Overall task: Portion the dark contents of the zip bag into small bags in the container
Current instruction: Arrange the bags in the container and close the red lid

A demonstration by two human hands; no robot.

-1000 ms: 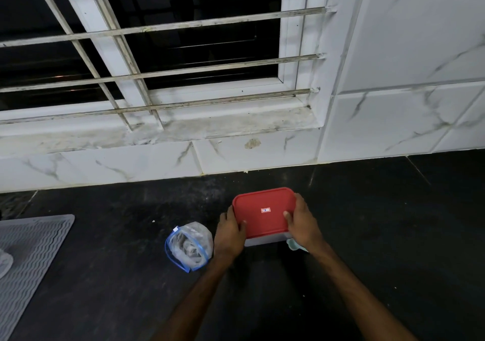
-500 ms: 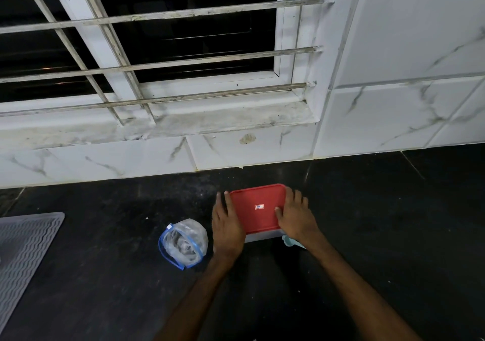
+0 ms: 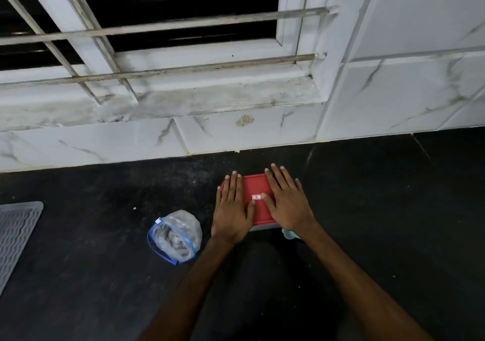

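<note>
We are resting both palms flat on the smooth red lid (image 3: 258, 188) of the rectangular, round-cornered container (image 3: 265, 227), whose pale base is showing just under the lid's near edge. Our left hand (image 3: 232, 209) is covering the lid's left side and our right hand (image 3: 286, 201) its right. Each grip is lying fully open, fingers straight and spread, clasping nothing. The container is sitting on the matte black, speckled tabletop (image 3: 367, 209), near the white marble-veined wall tiles (image 3: 393, 91). Just left of our left hand, the zip bag (image 3: 178, 235) is lying apart from the container: crinkled clear plastic, rounded, with a blue seal strip and dark contents inside. A ribbed grey mat (image 3: 13, 235) is lying at the far left. Something pale teal (image 3: 288, 234) is peeking out beside our right wrist.
</note>
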